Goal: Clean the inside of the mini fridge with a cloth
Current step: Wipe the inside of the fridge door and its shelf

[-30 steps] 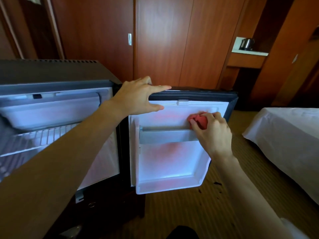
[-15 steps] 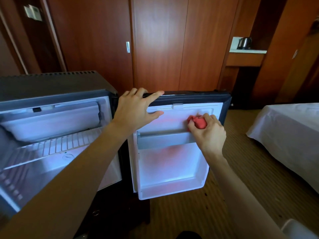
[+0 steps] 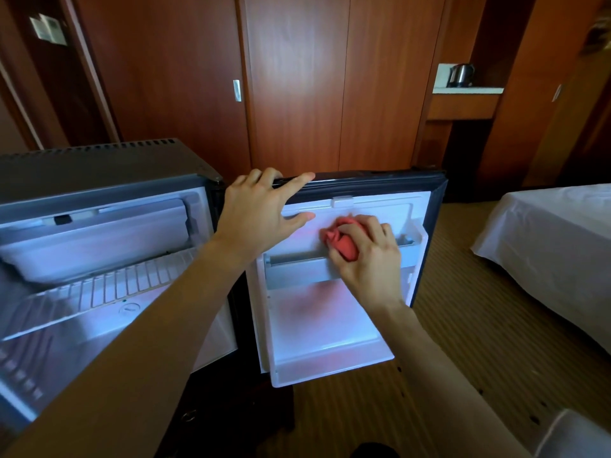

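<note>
The mini fridge (image 3: 99, 166) stands open on the left, its white interior showing a freezer box and a wire shelf (image 3: 109, 285). Its door (image 3: 330, 325) swings out to the right, white inner side facing me. My left hand (image 3: 261, 213) grips the door's top edge, fingers over the dark rim, thumb on the inner face. My right hand (image 3: 367, 256) holds a bunched red cloth (image 3: 340, 241) pressed against the door's inner panel just above the upper door shelf rail (image 3: 297, 262).
A bed with a white sheet (image 3: 545, 252) lies to the right. Wooden wardrobe doors (image 3: 297, 87) fill the wall behind the fridge. A kettle (image 3: 460, 75) stands in a niche at the back right. Striped carpet (image 3: 463, 375) covers the floor.
My right hand has slid the red cloth leftward along the door's inner panel above the shelf rail. My left hand keeps its hold on the door top.
</note>
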